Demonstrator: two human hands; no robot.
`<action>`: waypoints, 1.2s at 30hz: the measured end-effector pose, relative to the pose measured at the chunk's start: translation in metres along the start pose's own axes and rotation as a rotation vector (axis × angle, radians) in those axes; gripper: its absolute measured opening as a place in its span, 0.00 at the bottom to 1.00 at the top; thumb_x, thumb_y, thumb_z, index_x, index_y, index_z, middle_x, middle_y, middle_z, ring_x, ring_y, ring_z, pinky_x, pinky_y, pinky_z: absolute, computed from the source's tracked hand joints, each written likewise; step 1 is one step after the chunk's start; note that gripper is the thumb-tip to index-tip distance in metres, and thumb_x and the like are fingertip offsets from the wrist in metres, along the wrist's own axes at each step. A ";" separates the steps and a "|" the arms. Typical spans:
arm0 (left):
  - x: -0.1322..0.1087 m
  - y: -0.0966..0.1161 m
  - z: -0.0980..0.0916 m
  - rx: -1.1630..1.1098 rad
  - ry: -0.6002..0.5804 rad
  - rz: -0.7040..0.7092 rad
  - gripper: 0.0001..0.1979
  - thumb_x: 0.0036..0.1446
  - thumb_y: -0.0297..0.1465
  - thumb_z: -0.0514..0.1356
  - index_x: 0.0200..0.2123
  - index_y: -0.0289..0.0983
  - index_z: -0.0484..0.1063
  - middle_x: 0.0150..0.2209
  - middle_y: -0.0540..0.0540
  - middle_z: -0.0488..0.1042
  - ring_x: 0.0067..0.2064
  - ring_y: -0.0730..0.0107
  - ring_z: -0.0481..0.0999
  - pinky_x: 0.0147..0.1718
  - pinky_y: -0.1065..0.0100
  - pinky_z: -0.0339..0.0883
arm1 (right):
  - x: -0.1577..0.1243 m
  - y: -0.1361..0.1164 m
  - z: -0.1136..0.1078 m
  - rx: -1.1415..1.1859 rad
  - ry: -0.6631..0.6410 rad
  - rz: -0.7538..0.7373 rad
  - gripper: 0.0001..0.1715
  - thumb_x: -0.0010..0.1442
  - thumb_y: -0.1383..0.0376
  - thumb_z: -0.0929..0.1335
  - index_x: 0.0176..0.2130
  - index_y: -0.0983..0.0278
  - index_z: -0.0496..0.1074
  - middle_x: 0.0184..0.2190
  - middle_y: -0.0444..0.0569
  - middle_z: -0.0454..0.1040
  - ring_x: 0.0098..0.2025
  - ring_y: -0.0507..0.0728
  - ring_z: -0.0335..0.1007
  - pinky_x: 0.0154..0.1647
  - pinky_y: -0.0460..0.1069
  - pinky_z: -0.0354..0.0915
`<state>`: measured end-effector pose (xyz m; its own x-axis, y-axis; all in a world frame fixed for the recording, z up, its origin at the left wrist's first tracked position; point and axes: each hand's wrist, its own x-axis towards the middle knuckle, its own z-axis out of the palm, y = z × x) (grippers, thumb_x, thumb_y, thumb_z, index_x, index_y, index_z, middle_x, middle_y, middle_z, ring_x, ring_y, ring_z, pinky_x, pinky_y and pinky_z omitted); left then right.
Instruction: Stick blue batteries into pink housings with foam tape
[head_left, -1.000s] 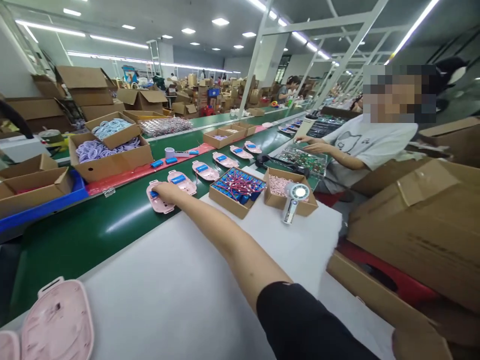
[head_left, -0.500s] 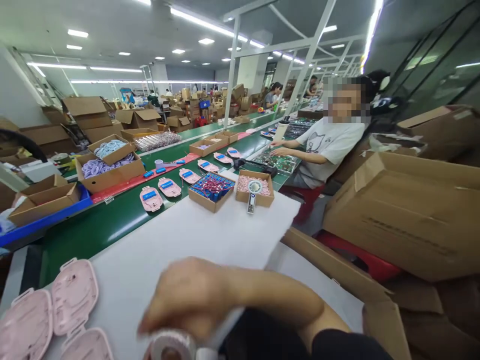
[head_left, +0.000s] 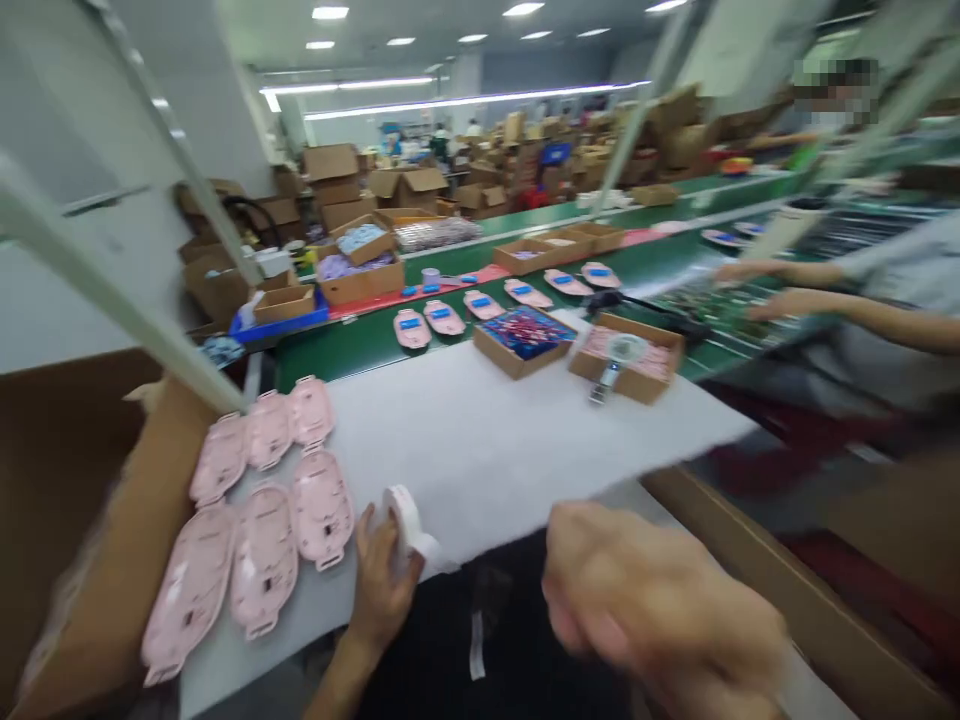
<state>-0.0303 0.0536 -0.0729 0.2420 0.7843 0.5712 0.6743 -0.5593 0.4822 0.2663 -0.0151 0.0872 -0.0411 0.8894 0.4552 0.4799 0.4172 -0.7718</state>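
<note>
My left hand (head_left: 381, 585) grips a roll of white tape (head_left: 406, 515) over the near edge of the white work sheet (head_left: 420, 430), a loose tape end sticking out toward the right. To its left lie several pink plastic shells (head_left: 264, 550) in two rows, hollow side up. My right hand (head_left: 652, 590), smeared by motion, is curled closed in front of my body, well apart from the roll. Whatever its fingers may hold is hidden. A short whitish strip (head_left: 477, 645) shows against my dark clothing between the hands.
Beyond the sheet, pink shells with blue cells (head_left: 444, 318) line the green belt (head_left: 352, 352). A box of blue wired cells (head_left: 525, 335) stands beside a box of pink parts (head_left: 637, 375) with a handheld fan-like piece on top. A co-worker's hands (head_left: 787, 300) are at the right; cardboard (head_left: 97, 570) stands left.
The view has swung left, bringing more pink shells into sight. My hands, close together over the tape roll before, are now apart, the right one off to the right.
</note>
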 end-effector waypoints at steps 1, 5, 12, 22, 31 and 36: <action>-0.004 0.004 -0.004 -0.010 -0.026 0.010 0.17 0.73 0.41 0.58 0.57 0.37 0.70 0.53 0.36 0.79 0.68 0.38 0.67 0.62 0.32 0.69 | 0.024 0.011 0.014 0.089 -0.072 0.006 0.32 0.68 0.37 0.58 0.32 0.48 0.80 0.27 0.58 0.78 0.33 0.61 0.79 0.35 0.59 0.73; -0.013 0.021 -0.016 -0.116 -0.085 -0.009 0.17 0.73 0.44 0.56 0.51 0.35 0.71 0.46 0.37 0.81 0.55 0.49 0.80 0.69 0.28 0.56 | 0.141 0.062 0.128 0.146 -0.335 0.020 0.21 0.73 0.56 0.61 0.50 0.58 0.80 0.39 0.54 0.83 0.40 0.61 0.80 0.46 0.58 0.76; -0.035 0.031 -0.033 -0.194 -0.058 -0.007 0.17 0.73 0.45 0.53 0.47 0.37 0.69 0.40 0.41 0.79 0.46 0.54 0.82 0.67 0.27 0.59 | 0.258 0.097 0.297 -0.545 -0.616 -0.402 0.32 0.67 0.77 0.63 0.64 0.59 0.75 0.74 0.55 0.59 0.72 0.68 0.57 0.68 0.65 0.62; -0.080 0.004 0.031 -0.214 0.042 0.074 0.20 0.72 0.42 0.52 0.58 0.37 0.70 0.49 0.34 0.81 0.59 0.40 0.78 0.67 0.29 0.61 | 0.245 0.128 0.228 -0.800 -0.549 -0.281 0.15 0.73 0.58 0.68 0.48 0.64 0.80 0.49 0.59 0.80 0.57 0.65 0.72 0.60 0.56 0.62; -0.024 0.017 0.046 -0.180 0.078 0.023 0.19 0.69 0.31 0.58 0.62 0.39 0.69 0.60 0.35 0.75 0.74 0.39 0.57 0.59 0.39 0.74 | 0.200 0.122 0.177 -0.546 -0.468 -0.052 0.18 0.73 0.53 0.68 0.53 0.62 0.77 0.53 0.55 0.80 0.55 0.63 0.75 0.53 0.53 0.65; 0.010 -0.013 0.060 -0.104 0.202 0.094 0.16 0.68 0.29 0.61 0.58 0.40 0.72 0.53 0.37 0.79 0.69 0.39 0.67 0.57 0.41 0.75 | 0.126 0.167 0.096 -0.392 -0.039 0.012 0.32 0.77 0.51 0.59 0.25 0.60 0.70 0.27 0.49 0.76 0.33 0.57 0.73 0.40 0.51 0.64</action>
<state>0.0051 0.0844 -0.1136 0.1488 0.6634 0.7333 0.5773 -0.6604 0.4803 0.2569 0.1848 -0.0268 -0.0636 0.9034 0.4240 0.7784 0.3108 -0.5454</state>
